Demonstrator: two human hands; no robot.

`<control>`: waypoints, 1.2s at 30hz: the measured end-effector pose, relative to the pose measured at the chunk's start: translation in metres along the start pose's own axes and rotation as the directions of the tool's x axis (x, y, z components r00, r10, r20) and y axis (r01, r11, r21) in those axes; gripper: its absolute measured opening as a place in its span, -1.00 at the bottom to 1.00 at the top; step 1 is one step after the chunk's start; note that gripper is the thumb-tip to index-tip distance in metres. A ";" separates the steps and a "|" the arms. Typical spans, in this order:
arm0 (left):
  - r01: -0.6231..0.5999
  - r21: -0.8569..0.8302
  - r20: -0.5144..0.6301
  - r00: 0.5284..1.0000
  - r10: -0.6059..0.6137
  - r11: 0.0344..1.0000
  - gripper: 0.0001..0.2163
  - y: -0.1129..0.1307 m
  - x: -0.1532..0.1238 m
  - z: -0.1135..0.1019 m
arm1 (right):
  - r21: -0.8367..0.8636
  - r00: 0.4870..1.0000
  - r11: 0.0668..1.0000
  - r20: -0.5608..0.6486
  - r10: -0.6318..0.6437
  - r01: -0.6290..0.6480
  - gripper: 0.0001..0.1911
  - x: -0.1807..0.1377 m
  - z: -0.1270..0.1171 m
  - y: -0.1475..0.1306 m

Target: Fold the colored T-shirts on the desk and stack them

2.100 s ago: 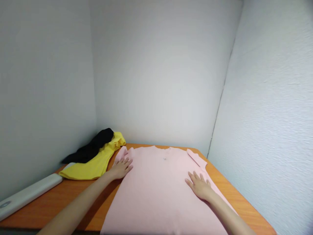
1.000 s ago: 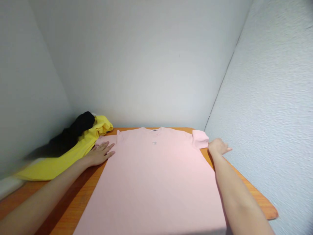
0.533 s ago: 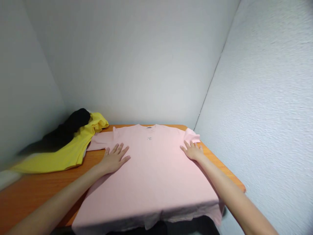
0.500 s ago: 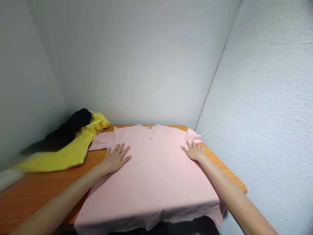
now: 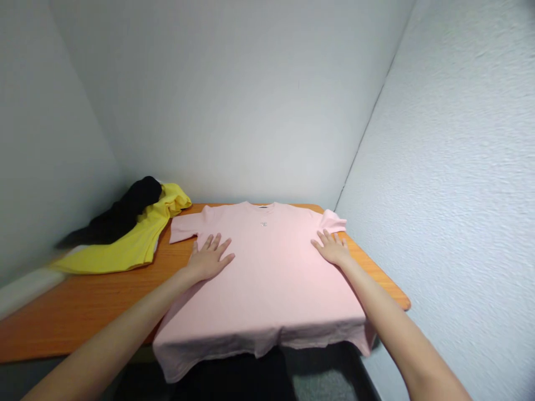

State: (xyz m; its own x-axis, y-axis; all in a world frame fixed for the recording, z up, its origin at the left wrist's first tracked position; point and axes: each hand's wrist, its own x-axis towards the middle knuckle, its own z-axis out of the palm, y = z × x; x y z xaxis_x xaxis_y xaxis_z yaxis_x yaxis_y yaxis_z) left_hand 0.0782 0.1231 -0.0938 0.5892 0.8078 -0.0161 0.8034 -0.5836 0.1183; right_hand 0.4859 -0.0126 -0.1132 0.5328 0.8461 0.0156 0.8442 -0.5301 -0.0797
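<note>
1. Head view: a pink T-shirt lies face up on an orange-brown wooden table, its neckline toward the back wall and its lower hem hanging over the near edge.
2. The left hand is open, palm down with the fingers spread, resting on the shirt's left side, a little below the sleeve.
3. The right hand is also open and palm down — fingers apart, grasping nothing — on the shirt's right side, just below the other sleeve.
4. The left sleeve is spread outward on the wood; the right sleeve looks bunched and slightly raised.
5. A small emblem sits at the middle of the chest, under the collar; its design is too small to make out.
6. Just beside the left sleeve lies a yellow garment, with a crumpled black garment against it on the wall side.
7. At the far left is a long pale object — too blurred to identify.
8. A textured white wall rises on the right.
</note>
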 end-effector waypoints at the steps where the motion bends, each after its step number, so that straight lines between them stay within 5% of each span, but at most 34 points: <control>1: 0.003 0.009 -0.022 1.000 -0.003 1.000 -0.36 0.000 0.000 0.001 | 0.001 1.000 1.000 -0.018 -0.002 0.002 -0.26 -0.002 -0.001 0.003; 7: -0.062 0.070 -0.088 0.994 0.068 0.996 -0.41 0.003 -0.018 -0.006 | -0.072 0.969 0.991 -0.210 -0.129 0.116 -0.35 -0.040 -0.022 -0.006; 15: -0.162 0.005 -0.030 0.986 0.162 0.987 -0.40 0.014 -0.090 0.006 | -0.018 0.960 0.963 -0.078 -0.269 0.269 -0.30 -0.150 -0.010 0.024; 19: -0.139 0.034 -0.079 0.987 0.142 0.990 -0.43 0.012 -0.093 0.010 | 0.048 0.944 0.981 -0.285 -0.168 0.189 -0.43 -0.195 -0.012 0.055; 23: -0.271 -0.094 -0.303 0.924 0.232 0.958 -0.51 0.044 -0.116 -0.001 | 0.295 0.875 0.954 -0.475 0.092 0.060 -0.63 -0.235 0.006 0.081; 25: -0.441 -0.273 -0.385 0.864 0.323 0.855 -0.62 0.084 -0.140 -0.006 | 0.470 0.900 0.881 -0.407 0.158 0.057 -0.66 -0.245 0.026 0.087; 29: -0.529 -0.606 -0.239 0.834 0.497 0.595 -0.79 0.188 -0.178 0.002 | 0.820 0.983 0.571 -0.129 0.134 0.030 -0.55 -0.247 0.045 0.074; 33: -0.388 -0.730 -0.058 0.855 0.515 0.563 -0.79 0.263 -0.171 0.025 | 0.981 0.994 0.168 0.101 -0.030 -0.094 -0.53 -0.255 0.005 0.044; 36: -0.288 -0.742 -0.007 0.907 0.422 0.606 -0.55 0.290 -0.151 0.028 | 0.990 0.980 0.025 0.142 -0.142 -0.140 -0.58 -0.264 -0.040 0.023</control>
State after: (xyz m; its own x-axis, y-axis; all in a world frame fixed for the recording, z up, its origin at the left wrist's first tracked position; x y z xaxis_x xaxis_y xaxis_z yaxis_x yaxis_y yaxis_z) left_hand 0.2248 -0.1708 -0.0845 0.8726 0.4866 0.0419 0.2535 -0.5246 0.8127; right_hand 0.3666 -0.2502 -0.0794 0.3937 0.9120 -0.1153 -0.1125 -0.0767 -0.9907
